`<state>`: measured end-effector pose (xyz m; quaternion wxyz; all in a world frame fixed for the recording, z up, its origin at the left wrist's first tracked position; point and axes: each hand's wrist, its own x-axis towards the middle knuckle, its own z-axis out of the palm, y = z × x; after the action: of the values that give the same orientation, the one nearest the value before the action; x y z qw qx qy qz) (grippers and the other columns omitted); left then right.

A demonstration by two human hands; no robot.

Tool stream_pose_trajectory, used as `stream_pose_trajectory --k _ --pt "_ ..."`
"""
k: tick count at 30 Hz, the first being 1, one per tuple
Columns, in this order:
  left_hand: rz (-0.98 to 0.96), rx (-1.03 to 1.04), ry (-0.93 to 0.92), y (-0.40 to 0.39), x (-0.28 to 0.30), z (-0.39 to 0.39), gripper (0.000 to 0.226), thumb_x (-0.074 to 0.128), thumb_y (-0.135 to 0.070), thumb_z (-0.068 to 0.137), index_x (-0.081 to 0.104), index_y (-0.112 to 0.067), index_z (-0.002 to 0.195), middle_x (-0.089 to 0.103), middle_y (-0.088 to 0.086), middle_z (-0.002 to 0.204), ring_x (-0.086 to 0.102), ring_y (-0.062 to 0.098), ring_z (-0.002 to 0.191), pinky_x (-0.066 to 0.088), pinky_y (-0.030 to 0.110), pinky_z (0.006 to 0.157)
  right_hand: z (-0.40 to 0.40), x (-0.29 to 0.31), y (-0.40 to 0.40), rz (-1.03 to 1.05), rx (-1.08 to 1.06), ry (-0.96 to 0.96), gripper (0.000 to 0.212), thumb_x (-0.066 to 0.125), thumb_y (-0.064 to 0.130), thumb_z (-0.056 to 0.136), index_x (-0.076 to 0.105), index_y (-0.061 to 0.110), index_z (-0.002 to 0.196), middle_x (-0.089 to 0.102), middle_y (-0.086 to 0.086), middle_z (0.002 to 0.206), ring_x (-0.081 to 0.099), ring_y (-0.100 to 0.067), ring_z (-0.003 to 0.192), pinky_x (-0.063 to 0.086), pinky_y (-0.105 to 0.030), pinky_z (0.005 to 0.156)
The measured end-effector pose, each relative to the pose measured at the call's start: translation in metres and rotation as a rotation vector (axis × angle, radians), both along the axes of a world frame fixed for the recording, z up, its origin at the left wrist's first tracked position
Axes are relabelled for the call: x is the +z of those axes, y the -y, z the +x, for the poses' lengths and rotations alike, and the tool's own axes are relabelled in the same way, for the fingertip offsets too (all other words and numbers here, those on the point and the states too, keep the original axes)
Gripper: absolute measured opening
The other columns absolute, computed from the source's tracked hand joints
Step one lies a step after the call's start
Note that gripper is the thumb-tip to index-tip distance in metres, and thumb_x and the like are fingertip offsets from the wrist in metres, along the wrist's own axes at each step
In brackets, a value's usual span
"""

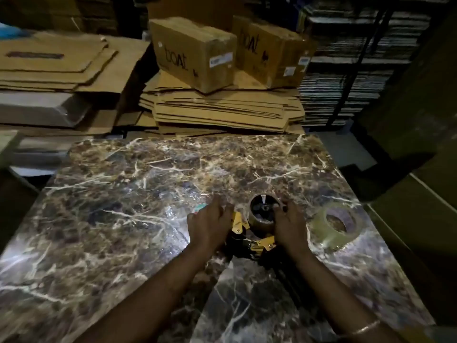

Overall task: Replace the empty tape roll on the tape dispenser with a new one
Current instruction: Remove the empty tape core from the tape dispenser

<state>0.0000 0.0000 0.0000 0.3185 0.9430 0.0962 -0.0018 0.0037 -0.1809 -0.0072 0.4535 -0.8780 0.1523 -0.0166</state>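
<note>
Low in the centre of the frame, on the marble-patterned table [148, 174], the person is working over the tape dispenser [249, 238], which is lying on its side with its yellow metal parts showing between the two hands. The left hand [210, 226] is pressing down on the dispenser's left end, fingers curled over it; how tightly they are closing I cannot tell. The right hand [289, 224] is gripping the right rim of the empty roll [263, 214], a bare brown core sitting on the black hub, fingertips hooked over its edge.

To my eye she is pulling the core off. Doing it well probably means holding the frame flat with the left hand and drawing the core straight along the hub's axis, not twisting it against the spokes.

Right of centre, the new tape roll [333, 230] is lying flat just beside the right hand, close to the table's right edge, where a careless elbow could be knocking it off. Open table is stretching wide across the left and upper middle; stacked cardboard [222, 110] is crowding the far edge.
</note>
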Motion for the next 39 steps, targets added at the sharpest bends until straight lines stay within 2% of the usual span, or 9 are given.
stream_pose_trajectory --k 5,11,17,23,26,30,34,37,39 --pt "-0.355 0.016 -0.013 0.002 -0.032 0.018 0.030 0.048 -0.056 0.076 0.067 -0.033 0.079 0.069 -0.011 0.089 0.062 0.017 0.089 0.046 0.040 0.090 0.014 -0.017 0.003 0.211 -0.072 -0.103 0.036 0.058 0.042 0.093 0.064 0.015 0.117 0.064 -0.009 0.114 0.062 -0.029 0.100 0.052 -0.045 0.084" --pt "-0.538 -0.052 0.123 0.002 -0.061 0.028 0.030 0.051 -0.063 0.071 0.066 -0.038 0.063 0.065 -0.016 0.076 0.062 0.018 0.086 0.045 0.039 0.085 0.035 -0.033 0.013 0.342 0.023 -0.110 0.022 0.060 0.036 0.097 0.063 0.016 0.106 0.066 -0.008 0.105 0.064 -0.026 0.089 0.051 -0.037 0.070" --pt "-0.709 -0.164 0.104 -0.003 -0.061 0.020 0.074 0.053 -0.075 0.066 0.072 -0.018 0.109 0.070 0.011 0.117 0.063 0.032 0.112 0.045 0.046 0.104 0.029 -0.032 0.015 0.285 0.070 -0.017 0.045 0.056 0.034 0.100 0.061 -0.002 0.127 0.065 -0.015 0.114 0.062 -0.031 0.097 0.043 -0.034 0.066" --pt "-0.808 -0.115 0.175 -0.003 -0.062 -0.004 0.049 0.045 -0.076 0.068 0.072 -0.036 0.069 0.072 0.005 0.092 0.065 0.029 0.092 0.048 0.054 0.092 0.006 -0.022 0.005 0.241 0.130 0.025 0.044 0.053 0.035 0.102 0.061 0.000 0.127 0.065 -0.020 0.117 0.060 -0.032 0.097 0.038 -0.035 0.062" --pt "-0.843 -0.185 0.171 -0.008 -0.066 -0.001 0.044 0.051 -0.073 0.072 0.075 -0.037 0.077 0.071 0.011 0.107 0.065 0.034 0.105 0.045 0.060 0.100 0.003 -0.018 -0.002 0.164 0.124 0.026 0.043 0.053 0.035 0.102 0.063 -0.002 0.122 0.064 -0.019 0.104 0.058 -0.030 0.088 0.039 -0.037 0.071" --pt "-0.882 -0.179 0.199 -0.014 -0.059 -0.009 0.033 0.046 -0.052 0.090 0.064 -0.028 0.104 0.064 0.014 0.130 0.057 0.021 0.110 0.041 0.049 0.109 0.006 -0.012 -0.014 0.200 0.114 0.076 0.039 0.057 0.031 0.101 0.061 -0.003 0.120 0.065 -0.015 0.100 0.060 -0.028 0.086 0.043 -0.035 0.070" --pt "-0.989 0.012 0.286 -0.019 -0.070 0.007 0.037 0.051 -0.060 0.069 0.070 -0.028 0.072 0.069 0.013 0.090 0.065 0.037 0.093 0.047 0.046 0.081 0.013 -0.006 -0.032 0.319 0.172 0.158 0.025 0.058 0.025 0.101 0.057 0.005 0.116 0.066 -0.005 0.094 0.064 -0.019 0.082 0.054 -0.035 0.070" --pt "-1.023 0.077 0.335 -0.024 -0.059 -0.001 0.044 0.053 -0.060 0.073 0.067 -0.019 0.080 0.067 0.008 0.081 0.063 0.029 0.080 0.042 0.039 0.072 0.017 -0.001 -0.044 0.421 0.270 0.215 0.020 0.056 0.019 0.102 0.060 0.008 0.118 0.071 -0.007 0.098 0.070 -0.023 0.083 0.055 -0.027 0.056" --pt "-0.985 0.083 0.384 -0.030 -0.052 -0.006 0.036 0.051 -0.049 0.090 0.065 -0.016 0.091 0.065 0.005 0.084 0.059 0.023 0.078 0.039 0.034 0.068 0.023 0.001 -0.051 0.447 0.306 0.271 0.021 0.058 0.017 0.101 0.063 0.010 0.120 0.074 -0.010 0.099 0.073 -0.034 0.085 0.058 -0.035 0.062"
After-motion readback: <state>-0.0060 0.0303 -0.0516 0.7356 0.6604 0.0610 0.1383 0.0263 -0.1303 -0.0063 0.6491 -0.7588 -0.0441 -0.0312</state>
